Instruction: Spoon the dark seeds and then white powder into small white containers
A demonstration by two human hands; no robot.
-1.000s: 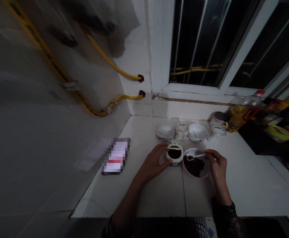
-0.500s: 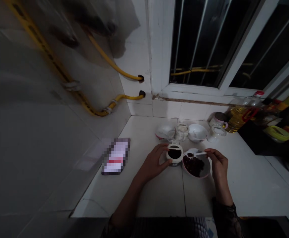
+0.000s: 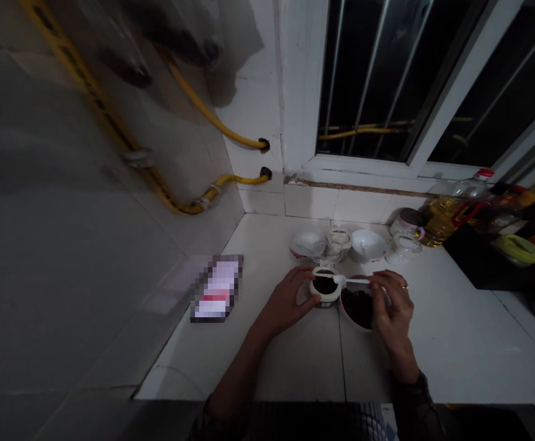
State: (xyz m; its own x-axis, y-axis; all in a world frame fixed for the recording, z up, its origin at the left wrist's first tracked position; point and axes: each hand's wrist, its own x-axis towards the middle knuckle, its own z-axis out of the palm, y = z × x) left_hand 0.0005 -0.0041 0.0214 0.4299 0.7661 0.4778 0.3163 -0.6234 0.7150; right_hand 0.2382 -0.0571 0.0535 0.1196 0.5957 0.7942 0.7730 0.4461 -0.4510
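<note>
Mid-counter (image 3: 295, 367), the left hand (image 3: 290, 300) is wrapped around one small white jar (image 3: 325, 288) of dark contents. The right hand (image 3: 389, 306) pinches one white spoon (image 3: 347, 280), its bowl at the jar's rim, over one bowl (image 3: 356, 306) of dark pieces. Toward the back edge sit two white bowls (image 3: 367, 245) and one oil bottle (image 3: 451, 208).

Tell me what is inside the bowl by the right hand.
The bowl holds a dark, chunky food. The right hand covers its right side, so that part cannot be seen.
</note>
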